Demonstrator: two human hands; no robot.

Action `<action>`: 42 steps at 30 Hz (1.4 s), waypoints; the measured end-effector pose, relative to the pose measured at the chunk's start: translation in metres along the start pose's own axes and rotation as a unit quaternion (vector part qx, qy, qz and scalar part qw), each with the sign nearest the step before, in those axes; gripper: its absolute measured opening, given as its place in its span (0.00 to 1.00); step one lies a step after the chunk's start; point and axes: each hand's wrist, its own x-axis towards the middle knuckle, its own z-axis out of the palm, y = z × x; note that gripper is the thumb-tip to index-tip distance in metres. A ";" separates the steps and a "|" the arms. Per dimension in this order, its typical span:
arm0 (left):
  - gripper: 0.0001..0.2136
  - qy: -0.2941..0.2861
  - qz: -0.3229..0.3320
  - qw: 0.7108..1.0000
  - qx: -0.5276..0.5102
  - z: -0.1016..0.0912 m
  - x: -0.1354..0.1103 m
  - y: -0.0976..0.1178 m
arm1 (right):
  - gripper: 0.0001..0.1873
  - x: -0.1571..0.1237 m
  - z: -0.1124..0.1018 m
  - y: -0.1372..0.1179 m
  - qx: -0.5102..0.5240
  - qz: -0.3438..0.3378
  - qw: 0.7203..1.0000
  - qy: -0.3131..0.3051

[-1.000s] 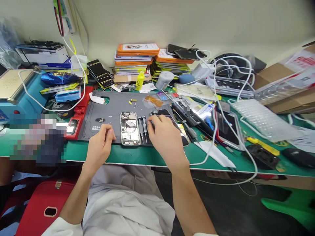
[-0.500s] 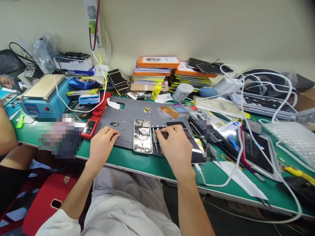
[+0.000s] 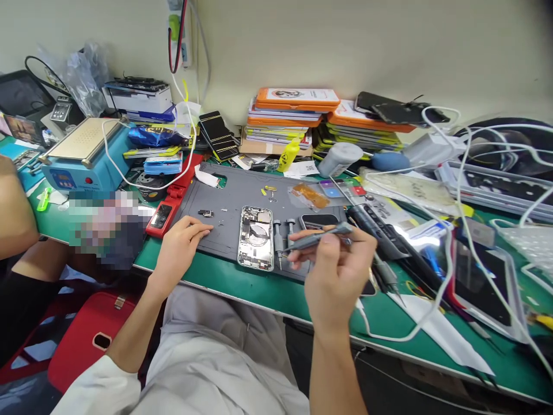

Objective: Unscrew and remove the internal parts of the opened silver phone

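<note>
An opened phone [image 3: 248, 253], its inner parts bare, lies on the grey mat [image 3: 242, 184]. My right hand [image 3: 339, 271] is closed around a grey precision screwdriver [image 3: 311, 239], held tilted above the mat to the right of the phone. Two more screwdrivers [image 3: 278, 236] lie beside the phone, one partly behind my right hand's fingers. My left hand [image 3: 184, 239] rests at the mat's left front edge, thumb and fingers pressed together; whether something tiny is between them is hidden. Near it are a small dark phone part [image 3: 206, 213] and several tiny bits. A dark-screened phone [image 3: 319, 220] lies partly behind my right hand.
To the left are a red device [image 3: 159, 218], a blue heating plate machine [image 3: 86, 158] and another person's arm [image 3: 15, 213]. Stacked orange boxes [image 3: 296, 101] stand against the wall. Tools, a white cable [image 3: 400, 339] and a tablet-like frame [image 3: 484, 288] crowd the right.
My right hand has picked up a screwdriver from beside the opened phone and raised it to the right. My left hand stays in nearly the same place. The view has shifted slightly.
</note>
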 end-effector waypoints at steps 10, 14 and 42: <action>0.08 0.032 0.032 0.997 0.067 0.001 -0.007 0.023 | 0.34 -0.024 0.026 0.026 -0.022 -0.108 0.991 -0.075; 0.09 -0.021 0.102 0.991 0.089 0.017 -0.014 0.041 | 0.29 -0.029 0.026 0.033 -0.060 -0.207 0.969 -0.119; 0.06 0.011 0.096 0.994 0.047 0.033 -0.022 0.048 | 0.33 -0.022 0.023 0.029 -0.182 -0.329 0.915 -0.144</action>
